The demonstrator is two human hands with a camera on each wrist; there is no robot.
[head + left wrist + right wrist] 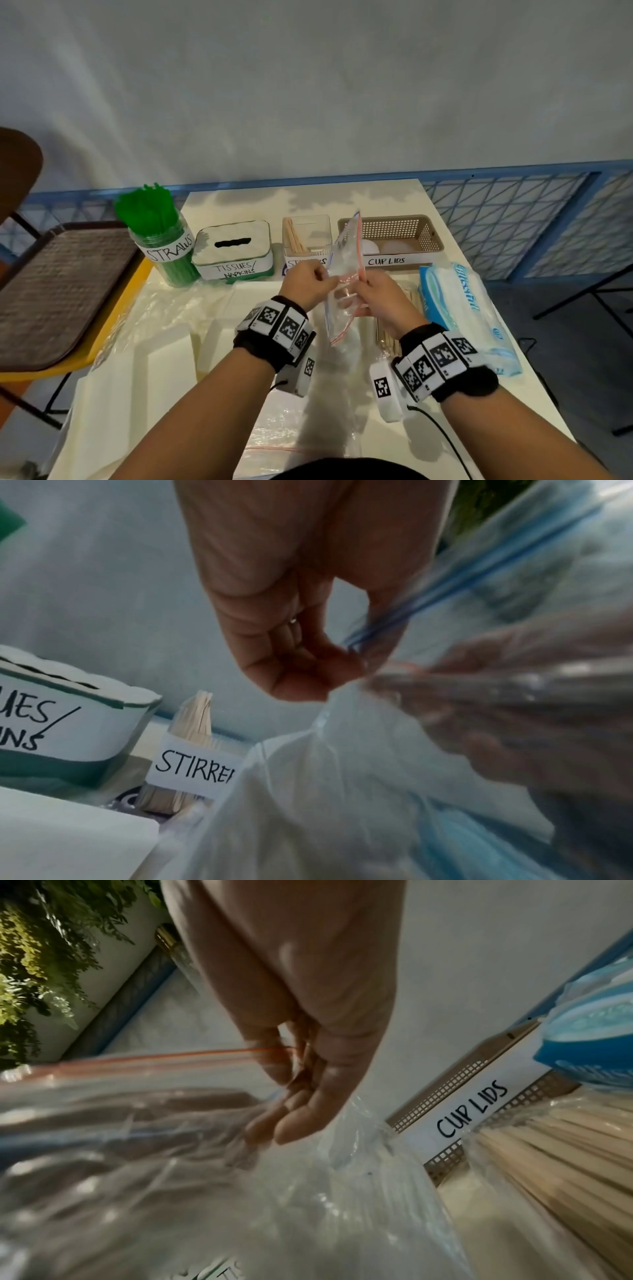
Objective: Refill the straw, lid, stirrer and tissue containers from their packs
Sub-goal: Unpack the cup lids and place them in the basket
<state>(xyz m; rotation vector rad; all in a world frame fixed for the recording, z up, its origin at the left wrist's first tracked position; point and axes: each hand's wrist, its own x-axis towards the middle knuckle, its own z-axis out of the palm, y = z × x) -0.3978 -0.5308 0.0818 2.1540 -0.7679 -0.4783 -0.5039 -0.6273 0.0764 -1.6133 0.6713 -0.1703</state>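
I hold a clear zip bag (346, 260) upright over the table, and I cannot make out anything inside it. My left hand (325, 279) pinches its blue-striped zip edge (428, 599). My right hand (363, 284) pinches the red-striped edge (171, 1056) opposite. Behind the bag stand the straws jar (161, 236) full of green straws, the tissues box (233, 250), the stirrers container (306, 236) with a few wooden sticks, and the brown cup lids basket (390, 236) with white lids. A tissue pack (459, 308) lies at the right. A stirrer pack (387, 335) lies under my right wrist.
Crumpled clear plastic (164, 315) lies on the table's left part, and more lies near its front edge. A brown tray (58, 284) rests on a yellow seat left of the table. A blue lattice fence (507, 212) runs behind the table.
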